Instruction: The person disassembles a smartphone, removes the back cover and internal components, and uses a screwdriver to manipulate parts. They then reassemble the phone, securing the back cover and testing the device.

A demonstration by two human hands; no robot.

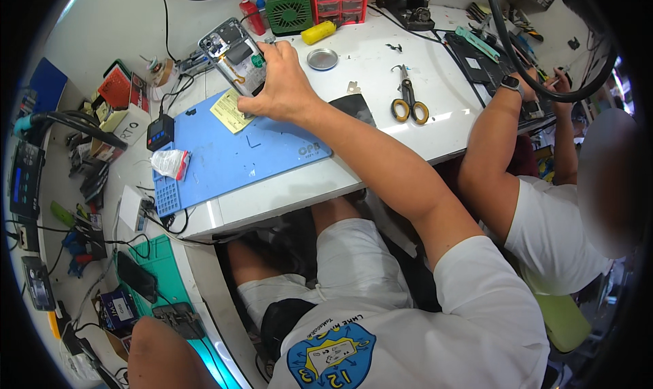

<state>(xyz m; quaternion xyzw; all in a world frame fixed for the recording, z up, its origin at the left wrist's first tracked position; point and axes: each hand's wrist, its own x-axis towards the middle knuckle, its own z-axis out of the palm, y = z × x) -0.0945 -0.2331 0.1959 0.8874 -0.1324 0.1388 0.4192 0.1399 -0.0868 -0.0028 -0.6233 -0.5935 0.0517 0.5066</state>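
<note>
My right hand (284, 83) reaches over the far part of the blue work mat (238, 164). Its thumb and fingers are closed on the edge of an opened smartphone (241, 72), which is tilted up with its inner parts, an orange flex cable and a green patch showing. Just beneath the phone, a yellow paper note (230, 113) lies on the mat. Small dark bits and a white packet with a red edge (170, 163) are also on the mat. Of my left arm only a bent part shows at the lower left; that hand is out of view.
Black scissors (406, 103) with yellow-lined handles and a round metal lid (322, 59) lie to the right. A green fan (289, 14), red drawers (340, 5) and bottles stand behind. Cables and tools crowd the left. At right, a co-worker's arms (496, 130) work at the bench.
</note>
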